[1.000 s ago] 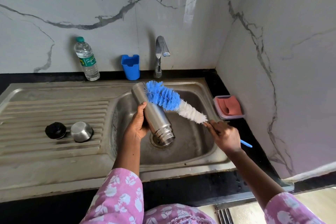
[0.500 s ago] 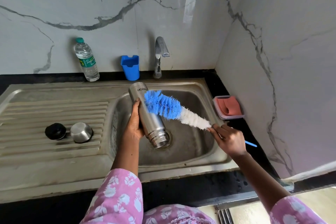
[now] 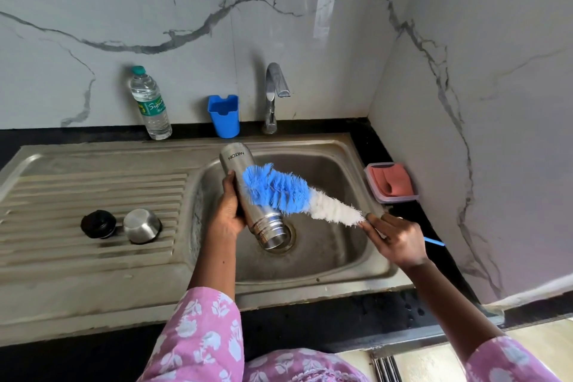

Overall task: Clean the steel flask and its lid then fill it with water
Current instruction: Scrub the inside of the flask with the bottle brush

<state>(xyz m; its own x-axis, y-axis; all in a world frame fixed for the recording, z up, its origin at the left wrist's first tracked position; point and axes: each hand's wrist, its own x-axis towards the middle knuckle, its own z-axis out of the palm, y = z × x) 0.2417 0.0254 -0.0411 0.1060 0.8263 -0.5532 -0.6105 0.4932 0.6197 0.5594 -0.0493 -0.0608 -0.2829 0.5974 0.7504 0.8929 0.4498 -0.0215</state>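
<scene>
Steel flask [image 3: 236, 164] steady, brush [image 3: 279, 192] slightly lower

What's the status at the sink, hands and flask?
Left hand grips steel flask, mouth tilted down over sink. Right hand holds bottle brush, blue bristles against flask's side. Black cap and steel cup on drainboard. Nothing in the way.

Steel flask [image 3: 237, 164], uncapped, was gripped in the left hand [image 3: 228, 220] and tilted over the sink [image 3: 341, 146] basin, open mouth low, base raised. Its black stopper [image 3: 98, 224] and steel cap [image 3: 142, 225] sat just beside each other on the drainboard [image 3: 62, 257], well apart from it.
</scene>
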